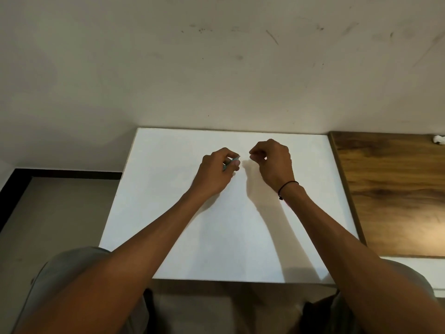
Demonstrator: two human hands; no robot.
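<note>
My left hand [218,171] hovers over the far middle of a white table [168,213], its fingers and thumb pinching a small thin pale blue piece [231,162] that pokes out toward the right. My right hand [272,162] is just to the right of it, a small gap apart, with its fingers curled in and nothing visible in them. A thin black cord circles my right wrist.
A wooden surface [397,189] adjoins the white table on the right, with a small white crumpled object [438,139] at its far corner. A scuffed wall rises directly behind the table. Grey floor lies to the left. My knees show below the table's near edge.
</note>
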